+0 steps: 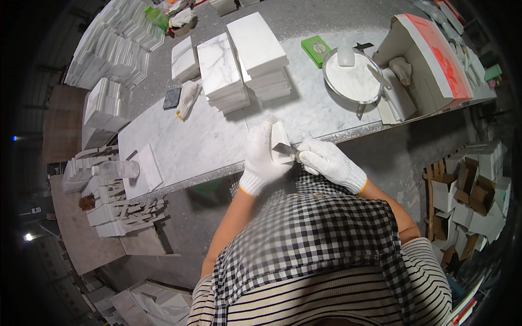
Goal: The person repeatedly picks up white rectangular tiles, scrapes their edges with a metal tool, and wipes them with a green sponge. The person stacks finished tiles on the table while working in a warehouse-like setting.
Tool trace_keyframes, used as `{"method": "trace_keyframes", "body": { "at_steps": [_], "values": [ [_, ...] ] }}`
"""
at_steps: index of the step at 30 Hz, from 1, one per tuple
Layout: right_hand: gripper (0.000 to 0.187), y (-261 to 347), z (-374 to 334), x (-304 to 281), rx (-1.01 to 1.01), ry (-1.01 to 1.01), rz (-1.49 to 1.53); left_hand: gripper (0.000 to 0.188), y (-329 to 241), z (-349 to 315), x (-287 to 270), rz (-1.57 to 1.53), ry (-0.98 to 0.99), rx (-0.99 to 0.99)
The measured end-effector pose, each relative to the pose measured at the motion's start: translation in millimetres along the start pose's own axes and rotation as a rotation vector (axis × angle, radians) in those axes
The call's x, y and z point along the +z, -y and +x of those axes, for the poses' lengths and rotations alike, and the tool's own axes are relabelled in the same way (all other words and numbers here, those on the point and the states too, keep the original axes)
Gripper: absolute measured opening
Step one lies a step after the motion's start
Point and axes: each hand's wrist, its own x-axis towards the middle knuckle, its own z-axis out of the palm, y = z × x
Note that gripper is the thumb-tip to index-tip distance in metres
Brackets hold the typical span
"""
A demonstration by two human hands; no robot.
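At the front edge of the marble-topped table, my left hand (260, 157), in a white knit glove, is closed around a small white tile (279, 133) held tilted. My right hand (333, 164), gloved alike, grips a putty knife (284, 148). Its metal blade lies against or just over the tile's face; I cannot tell which. Beyond my hands stand stacks of tiles, one topped by a grey-veined tile (219, 57) and one by a plain white tile (255, 41). A round metal bowl (354, 81) of white paste sits to the right, with another flat blade (379, 76) across its rim.
A green box (315, 51) lies beside the bowl, and an open cardboard carton (421, 70) stands at the right end. Left of the stacks are a loose glove (188, 99) and a dark pad (172, 99). A plastic bottle (116, 169) lies near a flat tile (149, 165) at the left.
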Motion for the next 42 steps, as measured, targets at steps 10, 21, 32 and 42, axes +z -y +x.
{"method": "trace_keyframes", "body": {
  "at_steps": [10, 21, 32, 42],
  "values": [
    [0.022, -0.5, -20.0, -5.0, 0.074, 0.083, 0.209, 0.074, -2.1, 12.7, -19.3, 0.029, -0.057, -0.064],
    [0.031, 16.0, 63.0, 12.8, -0.028, -0.142, 0.02, 0.067, -13.1, 23.9, -22.0, -0.134, -0.07, -0.081],
    [0.027, 14.9, 51.7, 9.4, -0.101, -0.093, -0.028, 0.066, 1.1, 17.9, -14.8, -0.06, -0.089, -0.008],
    [0.025, 12.8, 33.4, 8.5, -0.107, -0.034, -0.119, 0.082, 7.3, 9.2, -12.2, -0.031, -0.099, -0.067]
  ]
}}
